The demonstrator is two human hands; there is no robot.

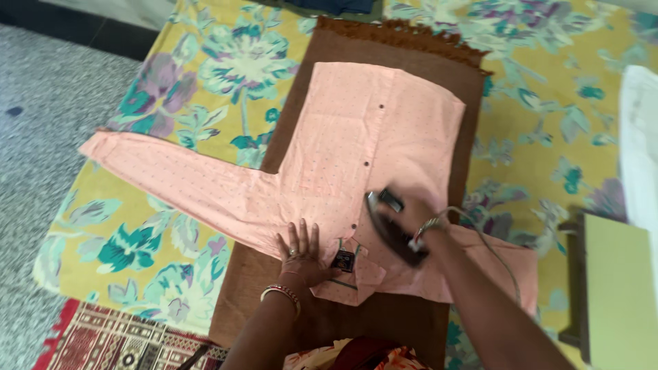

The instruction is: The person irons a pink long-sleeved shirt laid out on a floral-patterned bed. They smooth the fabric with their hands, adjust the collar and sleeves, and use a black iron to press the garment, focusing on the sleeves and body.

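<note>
Underneath everything, a floral yellow sheet [548,103] bears a brown blanket [343,322], and on that lies a pink dotted shirt [356,137], spread flat. Right hand [411,212], fingers wrapped around the handle, holds a dark clothes iron [394,229] on the shirt. Left hand [300,253] presses flat near the collar, fingers slightly apart.

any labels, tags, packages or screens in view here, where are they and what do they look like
Neck label: sewn inside the collar of the pink shirt, at the near edge just right of the left hand; small dark rectangle with tiny coloured marks, too small to make out.
No packages, signs or screens in view.
</note>
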